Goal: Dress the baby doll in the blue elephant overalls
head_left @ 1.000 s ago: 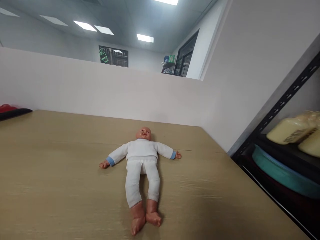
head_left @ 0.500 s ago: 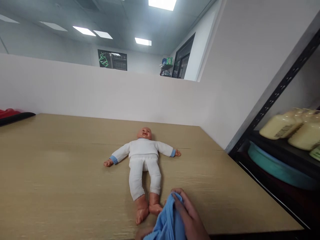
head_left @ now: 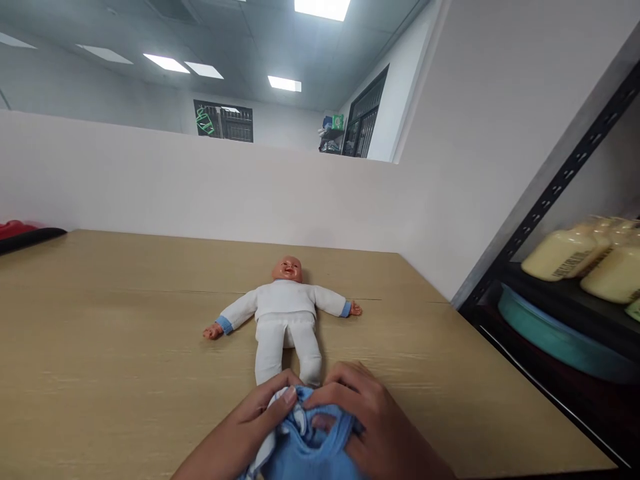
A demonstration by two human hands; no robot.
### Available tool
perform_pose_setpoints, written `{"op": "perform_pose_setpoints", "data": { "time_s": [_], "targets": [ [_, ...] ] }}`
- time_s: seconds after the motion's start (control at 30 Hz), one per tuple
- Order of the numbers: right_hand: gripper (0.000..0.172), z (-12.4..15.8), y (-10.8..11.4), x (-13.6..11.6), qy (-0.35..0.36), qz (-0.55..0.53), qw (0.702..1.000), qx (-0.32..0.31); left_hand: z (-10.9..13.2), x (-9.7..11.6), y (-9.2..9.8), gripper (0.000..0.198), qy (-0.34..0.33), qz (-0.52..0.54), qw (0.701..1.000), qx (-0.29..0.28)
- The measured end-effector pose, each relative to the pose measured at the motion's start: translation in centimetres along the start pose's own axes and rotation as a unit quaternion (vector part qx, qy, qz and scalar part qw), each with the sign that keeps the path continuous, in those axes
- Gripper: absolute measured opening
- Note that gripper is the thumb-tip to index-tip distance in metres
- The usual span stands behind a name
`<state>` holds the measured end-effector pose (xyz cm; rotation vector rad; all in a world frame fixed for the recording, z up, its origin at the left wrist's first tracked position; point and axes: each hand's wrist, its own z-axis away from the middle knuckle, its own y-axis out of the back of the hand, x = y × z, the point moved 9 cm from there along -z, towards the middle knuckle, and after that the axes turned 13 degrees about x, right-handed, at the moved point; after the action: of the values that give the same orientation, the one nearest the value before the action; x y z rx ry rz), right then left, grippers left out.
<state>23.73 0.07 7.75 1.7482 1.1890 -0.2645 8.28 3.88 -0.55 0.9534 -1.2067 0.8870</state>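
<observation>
A baby doll (head_left: 284, 315) in a white suit with blue cuffs lies face up on the wooden table (head_left: 110, 333), arms spread, head toward the far wall. At the near edge my left hand (head_left: 253, 423) and my right hand (head_left: 373, 423) both pinch a bunched light blue garment (head_left: 305, 450) with white trim. The garment and my fingers cover the doll's feet and lower legs. Both hands are closed on the cloth.
A white partition wall (head_left: 200, 180) runs behind the table and along its right side. A black metal shelf (head_left: 545, 200) at the right holds cream-coloured bottles (head_left: 565, 257) and a teal round item (head_left: 555, 337). A red and black object (head_left: 23, 233) sits at the far left.
My hands were out of view at first. The right hand came in holding the blue garment, then the left hand joined it, and the garment now covers the doll's feet.
</observation>
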Motion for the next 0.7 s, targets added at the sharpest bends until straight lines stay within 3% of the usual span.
{"op": "perform_pose_setpoints", "data": {
  "time_s": [0.03, 0.1, 0.2, 0.3, 0.4, 0.53, 0.7],
  "targets": [
    [0.019, -0.6, 0.3, 0.2, 0.007, -0.018, 0.999, 0.026, -0.4, 0.6, 0.0, 0.068, 0.01, -0.009, 1.0, -0.009],
    [0.028, -1.8, 1.0, 1.2, -0.007, -0.083, 0.993, 0.082, -0.9, 1.7, -0.1, 0.072, 0.01, -0.019, 0.999, -0.04],
    [0.048, -3.2, 1.1, 4.1, -0.135, -0.207, 0.962, 0.112, -1.7, 2.6, 0.2, 0.071, -0.003, -0.027, 0.998, -0.064],
    [0.053, -4.0, -0.1, 6.4, -0.266, -0.28, 0.922, 0.037, -3.0, 2.2, 1.1, 0.066, 0.009, -0.041, 0.998, -0.046],
    [0.048, -4.6, -0.8, 6.9, -0.308, -0.286, 0.904, -0.077, -4.4, 2.4, 2.2, 0.057, -0.005, -0.044, 0.999, -0.025],
    [0.035, -6.2, -0.3, 6.5, -0.298, -0.228, 0.912, -0.164, -5.8, 2.9, 4.0, 0.051, -0.029, -0.029, 0.999, 0.019],
    [0.027, -8.0, -0.2, 5.0, -0.231, -0.186, 0.927, -0.228, -6.1, 2.9, 4.3, 0.044, -0.058, -0.005, 0.998, 0.0]
  ]
}}
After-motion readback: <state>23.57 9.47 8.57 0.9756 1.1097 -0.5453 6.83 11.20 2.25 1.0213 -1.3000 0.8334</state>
